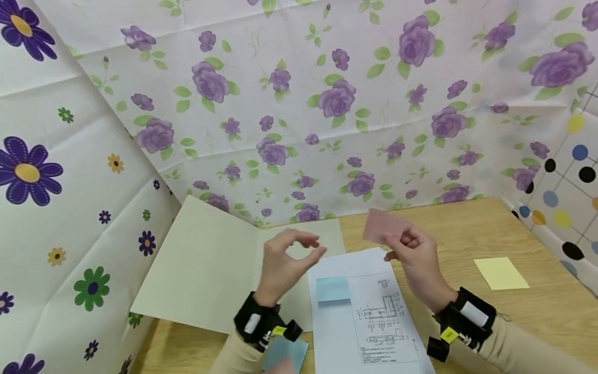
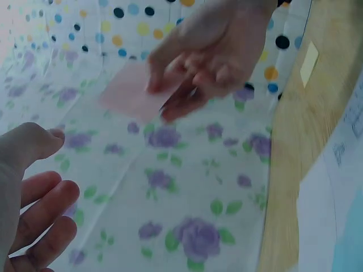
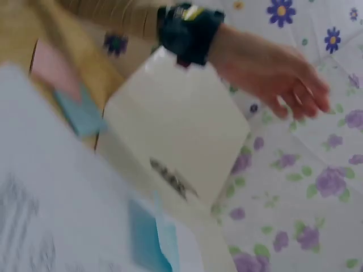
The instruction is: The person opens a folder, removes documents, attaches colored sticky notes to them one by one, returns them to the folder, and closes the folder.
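My right hand [image 1: 418, 257] pinches a small pink sticky note [image 1: 380, 226] by its edge between thumb and fingers, raised above the top of the printed sheets. To its left my left hand [image 1: 282, 265] hovers over the folder with thumb and fingers curved apart and nothing between them. Below lie white sheets [image 1: 334, 337] with a technical drawing; a blue sticky note [image 1: 333, 290] sits on the top sheet, its lower edge lifting. In the left wrist view the pink note [image 2: 133, 96] in the right hand looks blurred.
A cream folder [image 1: 205, 265] lies spread under the sheets, its left cover tilted up; its metal clip [image 3: 170, 178] shows in the right wrist view. Blue [image 3: 79, 110] and pink [image 3: 57, 68] notes lie near the front edge. On the right is a yellow note [image 1: 501, 273]. Patterned cloth surrounds the table.
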Motion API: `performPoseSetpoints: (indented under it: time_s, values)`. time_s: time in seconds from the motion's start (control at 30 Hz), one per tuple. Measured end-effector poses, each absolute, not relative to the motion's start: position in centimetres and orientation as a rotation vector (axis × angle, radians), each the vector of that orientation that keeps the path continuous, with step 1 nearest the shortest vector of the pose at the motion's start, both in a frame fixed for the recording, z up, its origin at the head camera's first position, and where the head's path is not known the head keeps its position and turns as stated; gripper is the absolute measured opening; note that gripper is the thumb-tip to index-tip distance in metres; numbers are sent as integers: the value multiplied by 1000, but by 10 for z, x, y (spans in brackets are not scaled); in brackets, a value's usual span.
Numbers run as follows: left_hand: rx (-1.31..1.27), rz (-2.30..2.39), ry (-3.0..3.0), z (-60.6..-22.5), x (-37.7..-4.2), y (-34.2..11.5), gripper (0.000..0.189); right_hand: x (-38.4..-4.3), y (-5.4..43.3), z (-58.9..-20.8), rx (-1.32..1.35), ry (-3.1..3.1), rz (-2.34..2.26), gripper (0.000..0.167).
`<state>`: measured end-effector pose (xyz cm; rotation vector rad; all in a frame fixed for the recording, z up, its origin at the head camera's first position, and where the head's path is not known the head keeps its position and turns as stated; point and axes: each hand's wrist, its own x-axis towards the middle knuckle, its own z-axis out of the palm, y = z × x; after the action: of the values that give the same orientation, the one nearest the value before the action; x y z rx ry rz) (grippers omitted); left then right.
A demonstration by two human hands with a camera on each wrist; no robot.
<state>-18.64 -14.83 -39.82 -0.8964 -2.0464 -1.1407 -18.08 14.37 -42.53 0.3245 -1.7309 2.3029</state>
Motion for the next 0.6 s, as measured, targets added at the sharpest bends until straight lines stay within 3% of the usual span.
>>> performPoseSetpoints:
  time_s: [0.23,0.4,0.6]
  values:
    - [-981,-1087,-2089,-399,-190,-107,24,-172,123,-424,280,-1798,2383,16]
    - [-969,-1069,-2096,-401,-191,-102,9,-170,124,-426,343,-1891,2299,21]
    - [-983,-1098,-2118,-400,-191,-102,5,-173,128,-430,357,-1924,2275,15]
